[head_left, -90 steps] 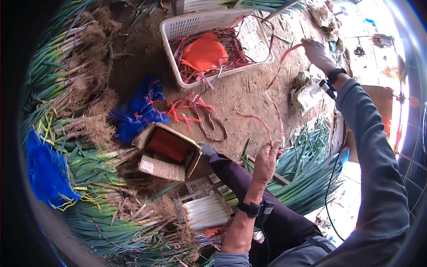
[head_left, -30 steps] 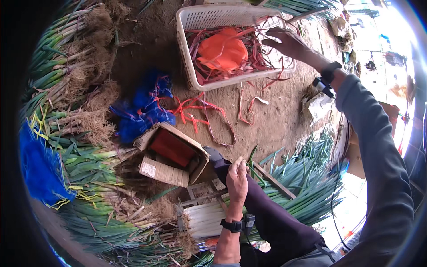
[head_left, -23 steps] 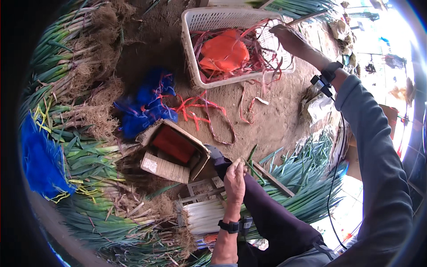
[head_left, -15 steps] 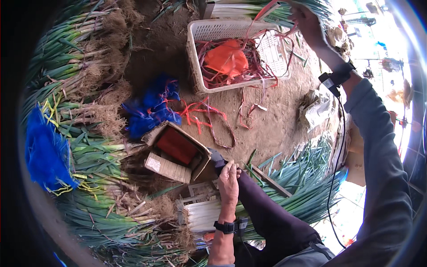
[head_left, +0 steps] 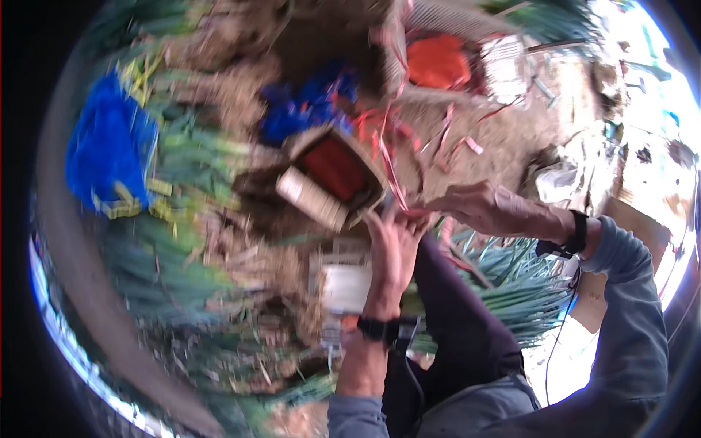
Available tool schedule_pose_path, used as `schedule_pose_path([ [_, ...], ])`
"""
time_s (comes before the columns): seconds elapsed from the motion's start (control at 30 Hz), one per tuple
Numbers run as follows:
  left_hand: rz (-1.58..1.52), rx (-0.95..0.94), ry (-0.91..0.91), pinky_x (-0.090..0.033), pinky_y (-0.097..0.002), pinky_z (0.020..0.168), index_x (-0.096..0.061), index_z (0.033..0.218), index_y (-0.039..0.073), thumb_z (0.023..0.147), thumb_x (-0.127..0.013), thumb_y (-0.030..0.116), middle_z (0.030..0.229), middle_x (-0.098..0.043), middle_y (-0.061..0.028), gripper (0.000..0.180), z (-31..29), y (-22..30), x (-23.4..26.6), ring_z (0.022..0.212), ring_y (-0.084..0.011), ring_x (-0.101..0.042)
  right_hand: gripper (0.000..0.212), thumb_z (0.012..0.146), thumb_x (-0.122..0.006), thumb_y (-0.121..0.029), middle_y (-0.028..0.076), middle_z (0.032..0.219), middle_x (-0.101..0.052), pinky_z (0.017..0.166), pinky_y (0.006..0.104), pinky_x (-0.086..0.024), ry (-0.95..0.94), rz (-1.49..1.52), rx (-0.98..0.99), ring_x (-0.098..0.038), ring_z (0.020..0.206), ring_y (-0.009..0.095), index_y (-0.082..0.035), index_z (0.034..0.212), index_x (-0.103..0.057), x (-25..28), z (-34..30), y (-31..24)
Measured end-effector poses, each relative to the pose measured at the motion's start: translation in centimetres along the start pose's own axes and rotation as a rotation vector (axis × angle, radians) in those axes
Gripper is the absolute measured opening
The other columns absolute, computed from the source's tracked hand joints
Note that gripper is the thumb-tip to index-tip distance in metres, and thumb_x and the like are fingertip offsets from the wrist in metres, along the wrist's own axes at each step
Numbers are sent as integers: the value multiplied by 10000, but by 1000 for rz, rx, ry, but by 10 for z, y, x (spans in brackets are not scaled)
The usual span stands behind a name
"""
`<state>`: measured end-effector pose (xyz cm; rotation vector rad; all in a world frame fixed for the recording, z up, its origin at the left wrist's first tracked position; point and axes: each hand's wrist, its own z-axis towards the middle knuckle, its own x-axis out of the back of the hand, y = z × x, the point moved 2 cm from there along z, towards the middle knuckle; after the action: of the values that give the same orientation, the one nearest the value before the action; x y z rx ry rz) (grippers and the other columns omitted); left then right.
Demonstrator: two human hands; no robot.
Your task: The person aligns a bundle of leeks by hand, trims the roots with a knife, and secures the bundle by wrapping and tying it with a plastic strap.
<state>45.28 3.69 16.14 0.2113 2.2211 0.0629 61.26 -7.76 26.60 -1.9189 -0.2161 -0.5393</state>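
My right hand (head_left: 475,209) is closed on a red plastic ribbon (head_left: 393,175), its fingertips close against my left hand. My left hand (head_left: 394,252) has its fingers bent at the same ribbon above my knee and appears to pinch it; blur hides the exact grip. From the hands the ribbon runs up towards the white plastic crate (head_left: 398,55), which holds an orange-red bag (head_left: 438,62). Just left of my left hand stands an open cardboard box (head_left: 376,175) with a red inside. White leek stalks (head_left: 345,288) lie below it, beside my left wrist.
Bundled leeks (head_left: 197,157) with roots line the left side, a blue net bag (head_left: 109,146) on them. More blue netting (head_left: 310,102) lies on the soil near loose ribbon scraps. Green leaves (head_left: 511,281) spread right of my leg. Crumpled wrapping (head_left: 558,179) lies farther right.
My right hand has come down from beyond the crate to my left hand, drawing the red ribbon along. The view has shifted, so the crate and box appear farther right and higher.
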Motion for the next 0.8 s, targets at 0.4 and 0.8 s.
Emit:
schedule_pose_path([
  [0.4,-290,-624,625,-502,-361,766,-583,966,70,1070,-506,217,704,-527,18,196,-172,166,238,634,-144,-514,213,973,-570,-32,125,960,-624,766,346,-542,-141,-311,-97,-637,849,241,14,1171,-634,-112,-9,76],
  [0.8,36,-757,961,-346,-219,601,-632,1178,77,1024,-640,307,840,-557,44,278,-441,146,485,696,-82,-451,262,1008,-617,-239,24,766,-617,593,275,-461,-179,-102,-290,-563,667,87,-28,1139,-701,-292,185,29],
])
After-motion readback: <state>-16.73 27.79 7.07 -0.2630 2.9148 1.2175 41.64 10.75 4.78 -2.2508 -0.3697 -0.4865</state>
